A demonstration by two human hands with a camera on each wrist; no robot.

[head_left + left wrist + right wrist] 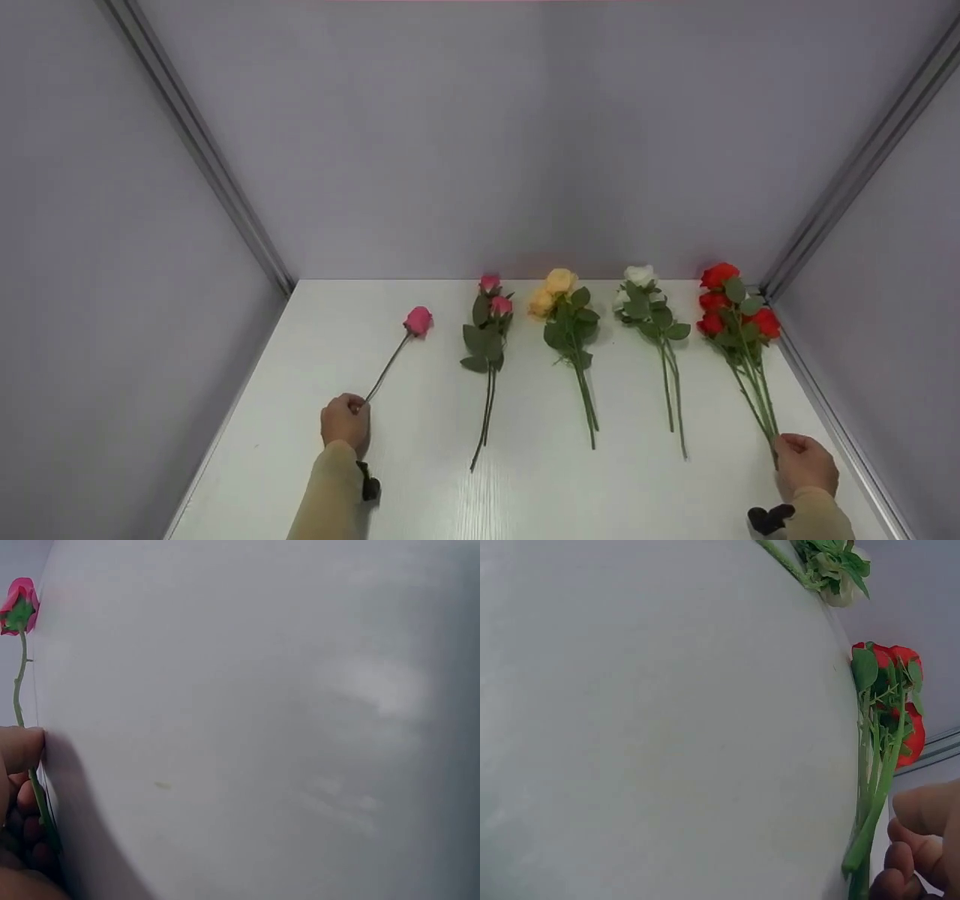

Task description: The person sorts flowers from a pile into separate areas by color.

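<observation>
My left hand [346,421] pinches the lower stem of a single pink rose [418,321], whose bloom points away to the upper right. In the left wrist view, thumb and curled fingers lie around the green stem [21,682], with its lower end against the fingers. At the right, my right hand [806,463] is at the lower stems of a bunch of red roses [765,323]. Seen from the right wrist, its fingers [924,808] are loosely curled beside the green stems [885,780], with no grip on them visible.
Between the hands lie two pink roses [501,305] with dark leaves, yellow roses [561,281] and white roses [640,276], in separate groups on the white table [420,465]. Grey panels [450,135] enclose the back and both sides. Black wrist devices [369,484] sit at both cuffs.
</observation>
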